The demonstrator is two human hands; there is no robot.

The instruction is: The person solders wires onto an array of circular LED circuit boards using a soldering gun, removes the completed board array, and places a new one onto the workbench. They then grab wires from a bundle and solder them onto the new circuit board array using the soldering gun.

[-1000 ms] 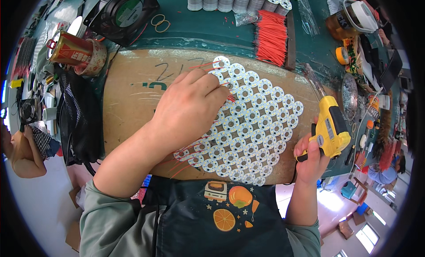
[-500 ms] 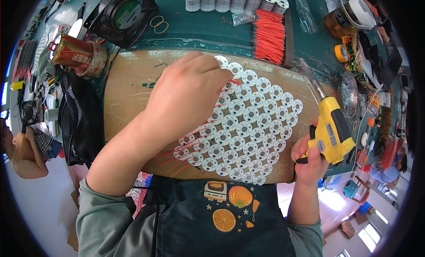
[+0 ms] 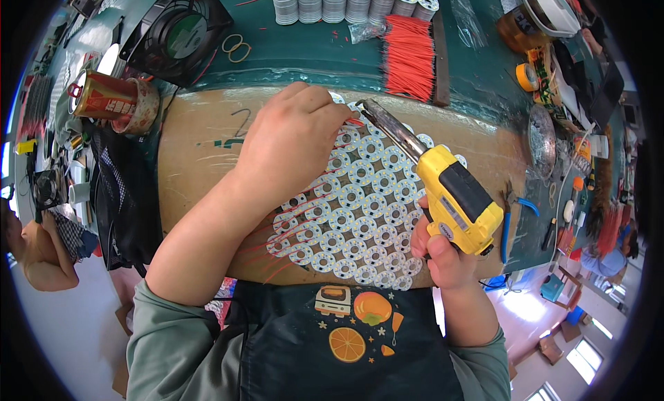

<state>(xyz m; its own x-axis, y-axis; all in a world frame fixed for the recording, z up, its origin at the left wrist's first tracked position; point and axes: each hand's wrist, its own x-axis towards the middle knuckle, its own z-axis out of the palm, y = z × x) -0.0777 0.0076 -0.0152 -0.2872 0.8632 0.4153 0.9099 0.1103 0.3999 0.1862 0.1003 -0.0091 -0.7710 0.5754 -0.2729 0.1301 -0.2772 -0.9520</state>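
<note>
Centre frame, on a brown board (image 3: 200, 159): a sheet of white round LED discs (image 3: 360, 207) with thin red wires (image 3: 277, 245) trailing off its lower-left edge. Left hand (image 3: 290, 142) pressed flat over the sheet's upper-left corner, fingers together and curled down at the tips — whether pinching a wire, impossible to tell. Right hand (image 3: 439, 252) wrapped tight around a yellow soldering gun (image 3: 453, 200), metal tip angled up-left to just beside the left fingertips. Best done with the sheet held still, tip touched briefly to one pad, clear of fingers. Above, on the green mat (image 3: 304, 48): a bundle of cut red wires (image 3: 409, 55) and solder spools (image 3: 346, 1).
</note>
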